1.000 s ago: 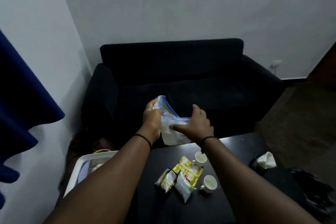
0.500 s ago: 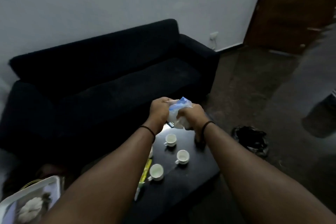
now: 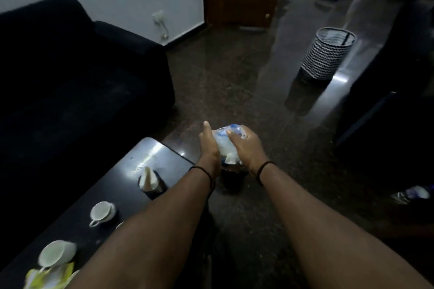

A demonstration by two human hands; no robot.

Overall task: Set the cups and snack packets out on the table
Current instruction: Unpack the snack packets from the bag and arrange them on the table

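Note:
Both hands squeeze a crumpled clear plastic bag with blue print [image 3: 224, 145] out past the right end of the black table [image 3: 131, 171], above the floor. My left hand [image 3: 210, 145] presses its left side and my right hand [image 3: 246, 145] grips its right side. On the table stand two white cups [image 3: 102, 212] [image 3: 56, 253]. A yellow snack packet [image 3: 48, 277] lies at the bottom left, partly cut off by the frame. My left forearm hides part of the table.
A dark holder with white tissue [image 3: 149, 182] stands on the table near its right end. A dark bag [image 3: 231, 180] lies on the floor under my hands. A black sofa [image 3: 70, 77] is behind the table. A zigzag-patterned basket [image 3: 325, 54] stands on the floor at the far right.
The view has swung right, from the sofa to the floor and the basket. My hands have carried the plastic bag off the table's right end and scrunched it smaller.

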